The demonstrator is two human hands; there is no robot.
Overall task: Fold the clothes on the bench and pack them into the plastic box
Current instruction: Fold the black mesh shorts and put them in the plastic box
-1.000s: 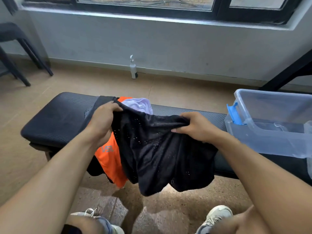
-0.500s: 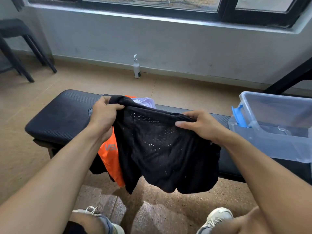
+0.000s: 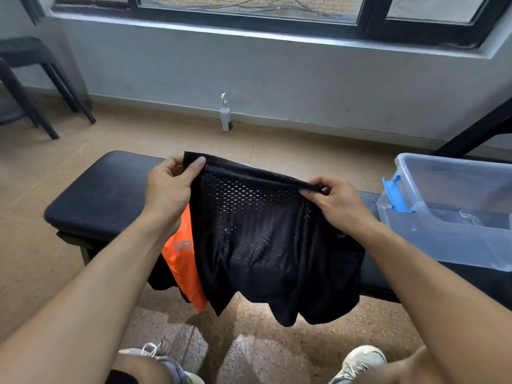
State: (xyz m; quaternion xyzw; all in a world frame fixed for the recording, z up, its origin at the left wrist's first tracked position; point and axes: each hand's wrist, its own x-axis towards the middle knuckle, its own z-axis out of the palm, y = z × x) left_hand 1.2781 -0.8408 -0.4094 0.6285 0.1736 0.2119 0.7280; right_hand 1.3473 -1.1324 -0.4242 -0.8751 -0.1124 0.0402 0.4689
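Black mesh shorts point(image 3: 266, 245) hang in the air in front of the black padded bench point(image 3: 105, 195), held up by the waistband. My left hand point(image 3: 169, 187) pinches the waistband's left corner. My right hand point(image 3: 338, 200) pinches its right end. Behind the shorts an orange garment point(image 3: 180, 261) with grey lettering drapes over the bench's front edge, with another dark garment point(image 3: 160, 281) under it. A sliver of pale lilac cloth point(image 3: 245, 164) peeks above the waistband. The clear plastic box point(image 3: 443, 239) with a blue latch point(image 3: 394, 194) sits on the bench's right end and looks open.
A white pump bottle point(image 3: 225, 115) stands on the floor by the wall under the window. A black stool point(image 3: 33, 79) is at the far left. A black slanted frame bar point(image 3: 476, 128) rises behind the box. My shoes point(image 3: 360, 361) rest on the floor below.
Both hands have lifted the black shorts higher and pulled the waistband out straighter, so the mesh now hangs flatter and covers more of the clothes behind it.
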